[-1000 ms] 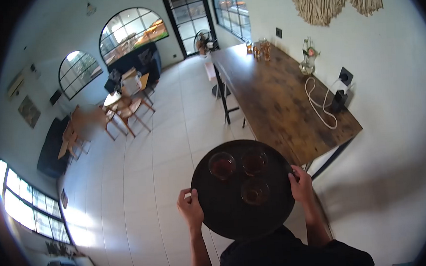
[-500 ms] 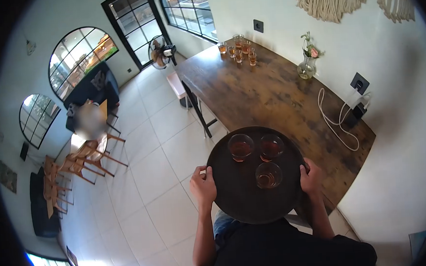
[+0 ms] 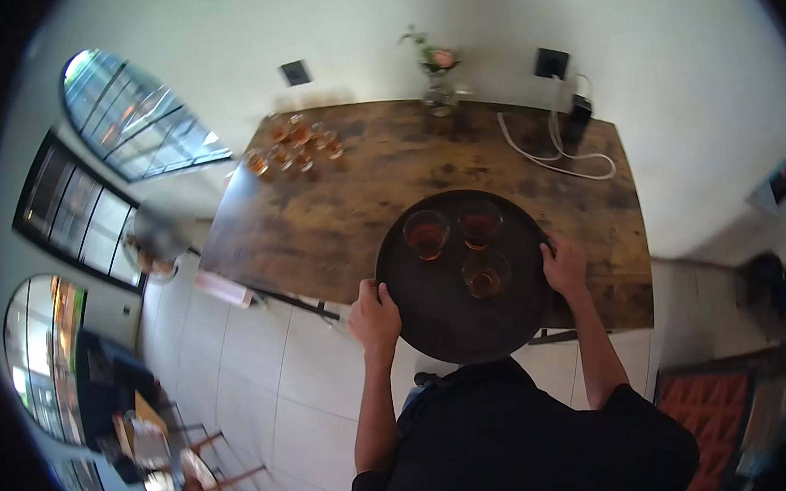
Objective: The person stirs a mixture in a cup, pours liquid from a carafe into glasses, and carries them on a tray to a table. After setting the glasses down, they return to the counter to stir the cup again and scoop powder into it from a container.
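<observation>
A round black tray [image 3: 452, 327] is held level between my two hands, over the near edge of a brown wooden table [image 3: 363, 193]. My left hand [image 3: 375, 317] grips its left rim, thumb on top. On the right rim my right hand [image 3: 563, 264] is closed the same way. Three clear glasses with reddish-brown liquid stand on the tray: one at the back left [image 3: 427, 235], one at the back right [image 3: 481, 226] and a paler one [image 3: 486, 274] nearer me. The fingers under the tray are hidden.
Several small glasses of amber liquid [image 3: 301, 136] stand at the table's back left. A flower vase [image 3: 439, 94] and a white cable [image 3: 554, 156] are along the wall side. Chairs [image 3: 211, 477] are at the lower left, a patterned red mat [image 3: 705, 420] at the lower right.
My view has turned to the right, so the table now lies across in front of me. The tray is further over the table, still in both hands with its three glasses.
</observation>
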`<move>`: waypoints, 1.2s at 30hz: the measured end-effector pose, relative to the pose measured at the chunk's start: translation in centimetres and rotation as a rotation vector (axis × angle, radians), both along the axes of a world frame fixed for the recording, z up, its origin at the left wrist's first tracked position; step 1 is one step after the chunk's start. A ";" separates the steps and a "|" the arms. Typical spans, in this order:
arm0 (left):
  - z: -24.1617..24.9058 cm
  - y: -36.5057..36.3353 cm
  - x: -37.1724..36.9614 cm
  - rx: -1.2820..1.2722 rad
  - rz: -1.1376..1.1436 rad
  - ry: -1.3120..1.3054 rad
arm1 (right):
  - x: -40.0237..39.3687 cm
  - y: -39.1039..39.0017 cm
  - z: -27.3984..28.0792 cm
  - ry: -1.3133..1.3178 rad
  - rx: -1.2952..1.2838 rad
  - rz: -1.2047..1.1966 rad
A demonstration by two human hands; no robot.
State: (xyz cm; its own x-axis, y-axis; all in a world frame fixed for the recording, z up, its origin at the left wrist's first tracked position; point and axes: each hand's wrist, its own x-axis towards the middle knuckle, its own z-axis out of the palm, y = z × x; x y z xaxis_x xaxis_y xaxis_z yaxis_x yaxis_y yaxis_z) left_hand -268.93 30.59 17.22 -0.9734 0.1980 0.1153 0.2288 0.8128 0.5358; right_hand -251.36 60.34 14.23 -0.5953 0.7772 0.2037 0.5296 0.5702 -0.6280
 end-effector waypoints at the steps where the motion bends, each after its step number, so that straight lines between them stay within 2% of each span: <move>1: 0.1 0.4 -1.0 0.000 -0.049 -0.003 | -0.2 0.0 0.2 -0.036 0.025 -0.015; 3: 0.2 1.2 -2.8 -0.128 -0.100 -0.014 | -0.4 -0.3 0.2 -0.070 0.054 -0.054; 6: -0.9 2.2 -5.3 -0.140 -0.151 0.018 | -1.2 -0.4 0.4 -0.085 0.106 -0.070; 9: -0.9 2.4 -7.2 -0.164 -0.131 0.029 | -2.5 -1.2 0.7 -0.141 0.002 -0.059; 12: -0.7 2.4 -8.4 -0.161 -0.116 0.060 | -3.5 -1.3 0.6 -0.071 0.006 -0.049; 18: -1.4 1.6 -11.9 -0.136 -0.097 0.060 | -5.8 -1.6 0.4 -0.203 -0.020 -0.005; 20: -1.2 1.5 -13.1 -0.114 -0.092 0.069 | -6.6 -1.8 -0.1 -0.192 0.059 0.077; 23: -0.5 1.5 -14.9 -0.181 -0.075 -0.011 | -7.8 -1.5 2.3 -0.304 -0.019 0.119; 24: -0.8 1.1 -15.3 -0.121 -0.141 0.042 | -8.4 -1.5 3.2 -0.304 -0.014 0.103; 26: -0.5 1.1 -16.1 -0.060 -0.210 0.090 | -10.2 -1.9 5.0 -0.018 0.124 0.142; 27: 0.4 1.5 -16.0 0.026 -0.349 0.099 | -11.4 -1.8 5.7 -0.021 0.123 0.142; 28: 0.9 1.7 -16.0 0.109 -0.486 0.107 | -12.7 -1.7 6.3 0.059 -0.027 0.233; 29: 1.2 2.2 -16.1 0.104 -0.485 0.105 | -13.9 -1.9 6.5 0.141 -0.180 0.321; 30: 1.3 2.9 -16.2 0.133 -0.569 0.095 | -15.0 -2.3 6.0 0.142 -0.184 0.321; 32: 0.9 3.8 -16.5 0.173 -0.656 0.092 | -17.6 -2.6 5.3 0.269 -0.562 0.350; 33: 0.0 4.3 -16.9 0.214 -0.678 0.066 | -18.5 -2.9 6.0 0.275 -0.550 0.350; 35: -0.7 5.1 -17.2 0.254 -0.703 0.029 | -19.2 -4.3 7.2 0.030 -0.219 0.418; 36: -0.8 5.5 -17.4 0.280 -0.711 -0.022 | -19.5 -4.5 7.2 0.026 -0.219 0.414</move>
State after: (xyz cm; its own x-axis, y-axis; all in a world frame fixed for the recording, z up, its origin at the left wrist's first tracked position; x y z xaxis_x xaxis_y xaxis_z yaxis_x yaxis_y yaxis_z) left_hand -286.30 36.05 16.41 -0.6254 0.7439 0.2355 0.6328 0.3069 0.7109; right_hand -270.87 55.83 21.40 -0.8613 0.5017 0.0808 0.2676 0.5829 -0.7672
